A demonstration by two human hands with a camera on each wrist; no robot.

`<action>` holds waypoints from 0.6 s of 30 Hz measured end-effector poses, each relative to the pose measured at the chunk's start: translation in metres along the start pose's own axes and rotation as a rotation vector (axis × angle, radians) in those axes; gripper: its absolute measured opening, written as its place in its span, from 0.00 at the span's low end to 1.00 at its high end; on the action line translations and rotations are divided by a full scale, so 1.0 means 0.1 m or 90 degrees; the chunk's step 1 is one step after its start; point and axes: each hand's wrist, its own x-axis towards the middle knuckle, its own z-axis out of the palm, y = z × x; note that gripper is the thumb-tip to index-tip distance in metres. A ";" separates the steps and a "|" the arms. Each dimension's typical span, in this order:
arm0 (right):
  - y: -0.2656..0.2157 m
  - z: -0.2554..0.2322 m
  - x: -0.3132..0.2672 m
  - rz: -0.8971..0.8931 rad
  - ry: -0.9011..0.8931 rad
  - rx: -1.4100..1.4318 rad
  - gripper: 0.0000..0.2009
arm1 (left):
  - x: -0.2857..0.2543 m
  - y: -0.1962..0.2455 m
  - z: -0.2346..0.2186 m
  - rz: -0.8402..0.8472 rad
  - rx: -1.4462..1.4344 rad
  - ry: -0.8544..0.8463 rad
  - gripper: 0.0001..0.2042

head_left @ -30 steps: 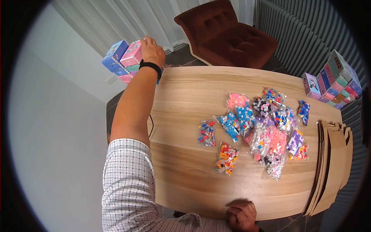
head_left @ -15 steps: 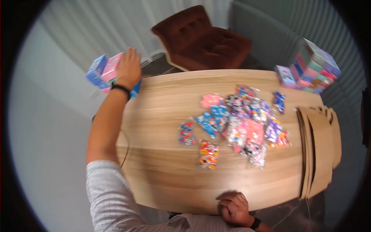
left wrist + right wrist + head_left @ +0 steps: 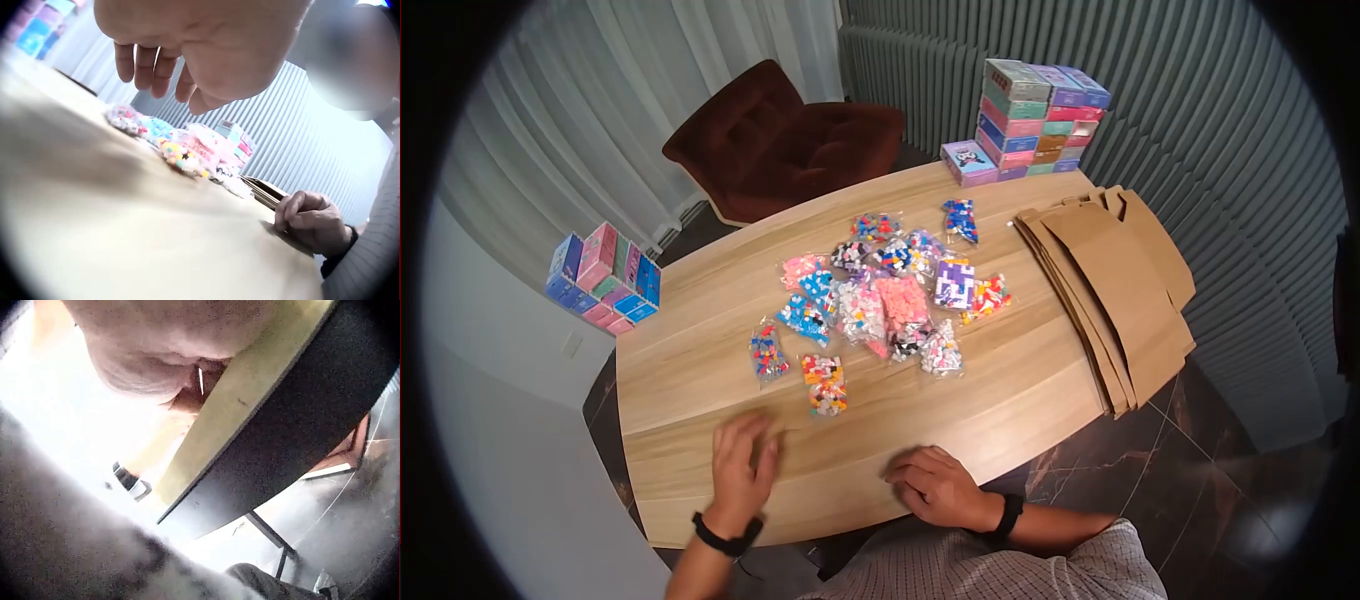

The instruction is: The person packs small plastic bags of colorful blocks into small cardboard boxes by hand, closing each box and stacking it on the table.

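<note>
My left hand (image 3: pixel 742 468) hovers over the near left part of the wooden table (image 3: pixel 690 400), fingers loosely bent, holding nothing. In the left wrist view its palm (image 3: pixel 206 37) shows bare above the tabletop. At the front edge, my right hand (image 3: pixel 938 487) rests with loosely curled fingers and nothing in them. Beyond both hands lies a spread of clear bags of small coloured building bricks (image 3: pixel 900 300). Closest to the left hand is a bag of red, orange and yellow bricks (image 3: pixel 824 385); a bag of blue and red ones (image 3: pixel 768 352) lies to its left.
Small coloured boxes (image 3: pixel 605 275) are stacked at the far left corner. A taller box stack (image 3: pixel 1040 120) stands at the back right, with a purple box (image 3: pixel 970 163) beside it. Flattened brown cardboard (image 3: pixel 1115 290) covers the right end. A brown chair (image 3: pixel 785 145) stands behind the table.
My left hand has left the boxes at the far left and come back to the near side of the table. The head view has turned rightward. My right hand still rests at the front edge.
</note>
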 end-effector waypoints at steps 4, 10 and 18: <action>0.07 0.00 -0.01 0.008 -0.001 0.063 0.08 | -0.73 0.11 0.20 -0.190 -0.039 0.086 0.14; 0.05 -0.25 0.11 0.145 -0.131 0.243 0.07 | -1.10 0.32 0.45 -0.209 0.009 0.161 0.13; 0.23 -1.41 1.52 0.086 0.145 -0.036 0.15 | -1.06 0.32 0.51 -0.191 0.068 0.163 0.11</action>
